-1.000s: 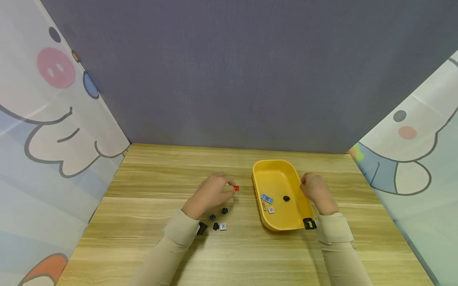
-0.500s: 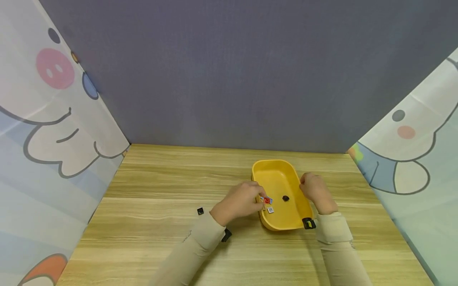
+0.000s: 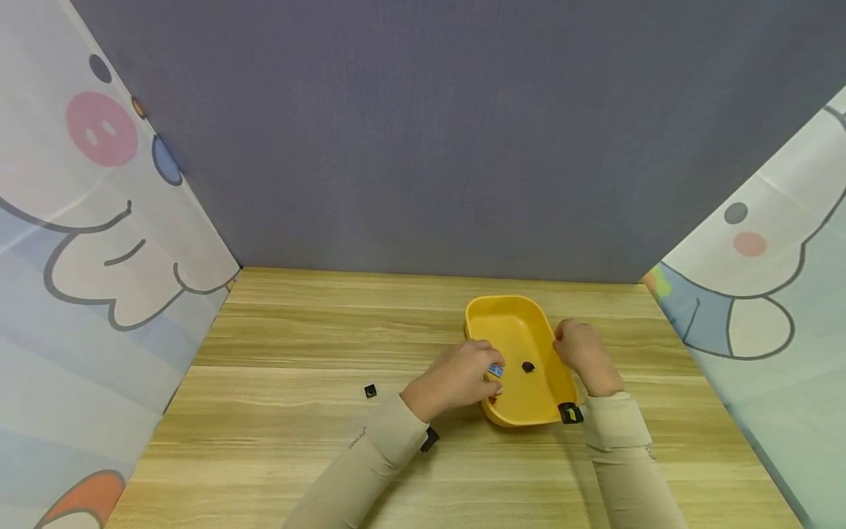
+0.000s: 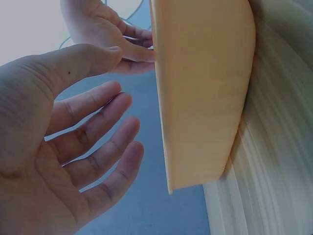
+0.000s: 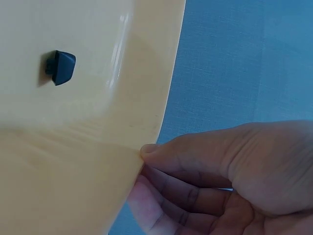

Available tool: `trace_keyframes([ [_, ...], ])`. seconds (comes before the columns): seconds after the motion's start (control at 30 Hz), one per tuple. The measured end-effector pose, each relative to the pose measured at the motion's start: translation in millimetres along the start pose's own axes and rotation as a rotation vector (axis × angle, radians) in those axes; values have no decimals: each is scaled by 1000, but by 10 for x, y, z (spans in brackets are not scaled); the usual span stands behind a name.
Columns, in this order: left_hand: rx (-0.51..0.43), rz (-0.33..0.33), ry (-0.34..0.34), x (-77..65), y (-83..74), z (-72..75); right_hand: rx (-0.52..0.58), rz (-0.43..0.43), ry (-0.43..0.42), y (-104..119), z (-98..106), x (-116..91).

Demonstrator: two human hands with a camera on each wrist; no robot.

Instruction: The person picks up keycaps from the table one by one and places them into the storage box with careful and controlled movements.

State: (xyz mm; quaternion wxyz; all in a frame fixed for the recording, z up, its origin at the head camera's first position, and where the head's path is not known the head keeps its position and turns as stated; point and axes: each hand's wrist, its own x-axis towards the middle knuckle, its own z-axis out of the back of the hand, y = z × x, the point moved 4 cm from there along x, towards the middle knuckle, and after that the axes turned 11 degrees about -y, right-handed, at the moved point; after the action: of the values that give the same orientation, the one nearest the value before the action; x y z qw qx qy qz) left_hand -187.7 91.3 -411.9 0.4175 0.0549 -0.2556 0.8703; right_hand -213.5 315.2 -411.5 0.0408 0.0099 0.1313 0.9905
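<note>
A screened-off work booth, wider room unclear: a wood-grain bench (image 3: 297, 338), a plain grey-purple panel (image 3: 423, 147) behind the bench, cartoon-printed sheets (image 3: 92, 250) flanking it.

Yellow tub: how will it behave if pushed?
Probably stiff: the tub shows no sagging wall. Likely slides before tipping, being low and wide, but the right hand pinches it, so a push may meet resistance.

Left grip (image 4: 36, 137) is just a bare hand, fingers spread, chilling near the yellow tray (image 4: 205, 98); right grip (image 4: 110, 39) has fingertips on its rim. Wood-look desk (image 4: 274, 161), blue-grey backdrop (image 4: 178, 215).
</note>
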Motion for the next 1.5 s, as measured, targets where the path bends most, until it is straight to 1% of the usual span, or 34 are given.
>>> trace_keyframes([
  [0.2,-38,26,-22,-50,65,39,14,-15,7,-2,2,-2],
  [0.33,-43,45,-53,-109,111,108,12,-2,2,16,6,-5],
  [0.43,-10,49,-74,-170,141,177,12,0,0,18,7,-7],
  [0.6,49,68,-81,-299,199,304,21,1,-2,6,-3,-6],
  [0.73,48,111,-80,-437,302,394,17,-2,3,17,-4,-13],
  [0.97,79,186,-84,-679,537,476,15,-10,6,15,-3,-12],
  [1.03,69,214,-87,-755,595,504,14,-11,4,17,-2,-11],
  [1.17,58,260,-130,-921,706,557,9,-14,7,17,-4,-15],
  [1.3,76,315,-175,-1111,834,574,11,-19,11,24,-4,-16],
  [1.4,78,368,-176,-1241,918,564,7,-15,5,30,1,-12],
  [1.5,89,397,-171,-1338,984,545,9,-16,8,29,1,-11],
])
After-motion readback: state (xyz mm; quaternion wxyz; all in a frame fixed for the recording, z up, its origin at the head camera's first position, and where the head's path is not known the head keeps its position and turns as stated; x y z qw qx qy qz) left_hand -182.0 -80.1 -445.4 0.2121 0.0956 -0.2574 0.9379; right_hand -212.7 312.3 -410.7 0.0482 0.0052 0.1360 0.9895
